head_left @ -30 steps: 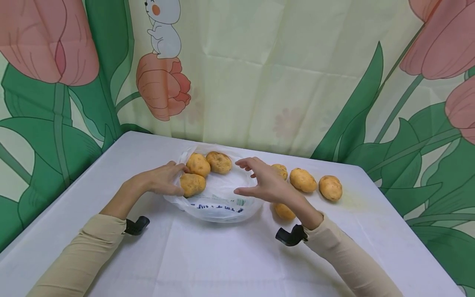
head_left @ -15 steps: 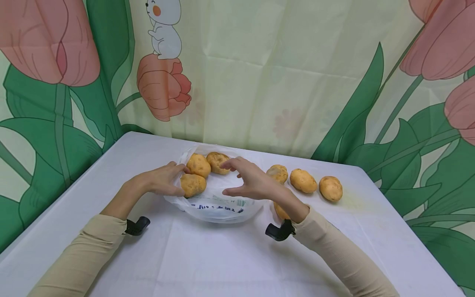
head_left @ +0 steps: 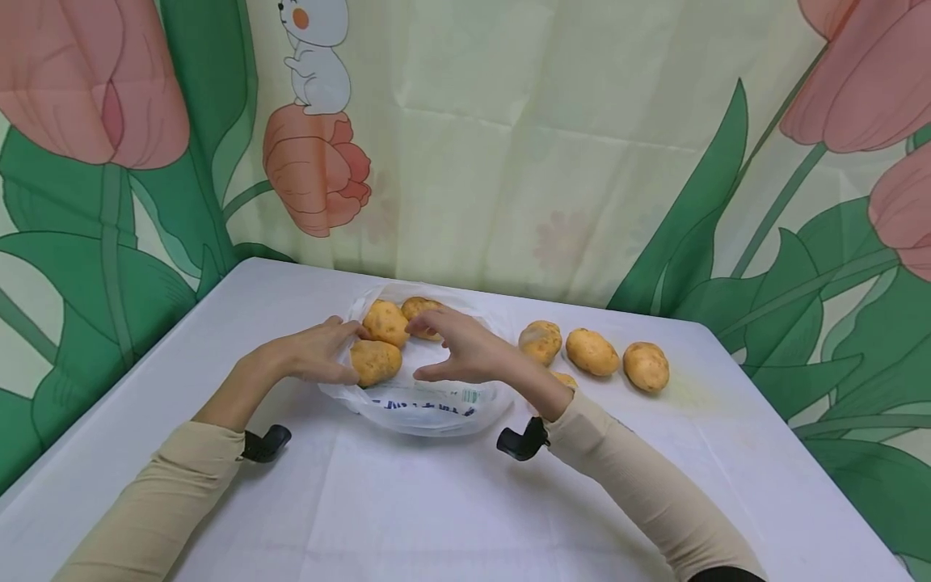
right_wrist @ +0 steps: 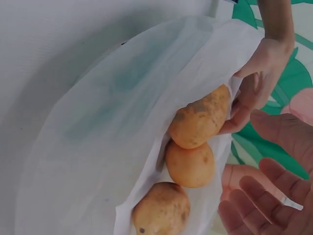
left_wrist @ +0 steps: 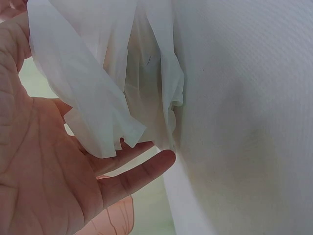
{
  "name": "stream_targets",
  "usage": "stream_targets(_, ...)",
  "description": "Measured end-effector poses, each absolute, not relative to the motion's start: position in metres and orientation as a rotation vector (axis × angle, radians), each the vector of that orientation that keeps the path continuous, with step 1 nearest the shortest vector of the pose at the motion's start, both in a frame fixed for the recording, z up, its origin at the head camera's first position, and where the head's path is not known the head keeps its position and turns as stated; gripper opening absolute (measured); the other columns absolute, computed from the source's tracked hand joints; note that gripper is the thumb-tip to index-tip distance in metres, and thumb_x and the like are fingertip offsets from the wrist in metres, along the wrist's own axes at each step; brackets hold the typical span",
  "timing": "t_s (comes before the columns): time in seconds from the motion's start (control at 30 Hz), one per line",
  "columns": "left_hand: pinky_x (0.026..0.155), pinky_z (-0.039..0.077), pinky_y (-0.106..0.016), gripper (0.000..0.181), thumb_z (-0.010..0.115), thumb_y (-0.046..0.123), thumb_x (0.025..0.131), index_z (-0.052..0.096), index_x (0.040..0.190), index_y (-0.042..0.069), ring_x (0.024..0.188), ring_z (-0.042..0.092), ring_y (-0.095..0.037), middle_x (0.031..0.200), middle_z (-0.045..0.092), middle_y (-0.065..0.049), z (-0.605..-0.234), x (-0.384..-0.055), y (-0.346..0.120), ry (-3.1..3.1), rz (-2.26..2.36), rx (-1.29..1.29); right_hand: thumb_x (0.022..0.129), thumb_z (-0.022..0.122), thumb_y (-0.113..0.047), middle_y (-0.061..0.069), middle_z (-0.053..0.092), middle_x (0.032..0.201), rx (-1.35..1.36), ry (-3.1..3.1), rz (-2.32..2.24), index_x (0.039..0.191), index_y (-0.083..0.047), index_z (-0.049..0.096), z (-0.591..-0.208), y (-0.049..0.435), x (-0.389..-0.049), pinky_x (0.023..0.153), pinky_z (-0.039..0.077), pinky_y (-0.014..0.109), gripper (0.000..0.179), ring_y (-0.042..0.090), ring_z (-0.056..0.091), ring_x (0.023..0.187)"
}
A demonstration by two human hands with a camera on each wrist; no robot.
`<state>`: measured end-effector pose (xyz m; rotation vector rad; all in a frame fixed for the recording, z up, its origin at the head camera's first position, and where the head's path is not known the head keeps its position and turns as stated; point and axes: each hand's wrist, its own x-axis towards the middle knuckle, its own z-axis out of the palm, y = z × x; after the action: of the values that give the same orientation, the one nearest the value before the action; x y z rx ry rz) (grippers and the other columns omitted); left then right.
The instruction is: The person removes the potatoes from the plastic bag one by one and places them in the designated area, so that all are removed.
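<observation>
Three potatoes [head_left: 376, 361] lie in the bag [head_left: 429, 422]; the left hand [head_left: 314, 352] grips its left side, the right hand [head_left: 467, 347] arches above it, thumb and fingers apart.

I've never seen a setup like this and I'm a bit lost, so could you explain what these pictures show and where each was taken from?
There's no robot here, just a person working bare-handed. The wide picture comes from a camera worn on the head; the two close ones come from cameras on each wrist. On the white-covered table sits an open white plastic bag with three potatoes inside. Four more potatoes lie to its right, one partly hidden behind the right arm. The left hand holds the bag's left rim. The right hand is over the bag, apparently holding nothing.
</observation>
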<state>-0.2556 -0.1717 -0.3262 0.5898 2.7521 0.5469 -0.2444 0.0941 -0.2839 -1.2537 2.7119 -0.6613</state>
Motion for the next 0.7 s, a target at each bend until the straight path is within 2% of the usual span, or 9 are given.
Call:
stream_targets(0.13,0.102,0.044,-0.062,0.069,0.072,0.034,0.081,0.049,0.14,0.007,0.115,0.052,-0.035,0.129,0.05,-0.022,-0.325,-0.255,-0.172,2.751,0.542,0.596,0.087,0.083,-0.021,0.012,0.06,0.137,-1.202,2.726,-0.639,0.136,-0.003,0.057,-0.286,0.089,-0.25,0.095,0.052,0.036,0.059,0.025,0.056,0.125)
stream_targets(0.37,0.102,0.045,-0.062,0.069,0.071,0.035,0.081,0.049,0.14,0.008,0.114,0.052,-0.035,0.13,0.05,-0.022,-0.325,-0.254,-0.171,2.752,0.545,0.595,0.086,0.083,-0.021,0.014,0.06,0.136,-1.156,2.71,-0.655,0.134,-0.002,0.057,-0.291,0.083,-0.258,0.102,0.049,0.038,0.058,0.031,0.056,0.127)
stream_targets(0.7,0.102,0.045,-0.062,0.07,0.073,0.035,0.08,0.049,0.14,0.008,0.114,0.052,-0.035,0.129,0.05,-0.022,-0.325,-0.255,-0.17,2.749,0.545,0.593,0.086,0.082,-0.013,0.017,0.06,0.134,-1.192,2.638,-0.734,0.132,0.002,0.058,-0.295,0.074,-0.266,0.109,0.045,0.041,0.055,0.033,0.055,0.127)
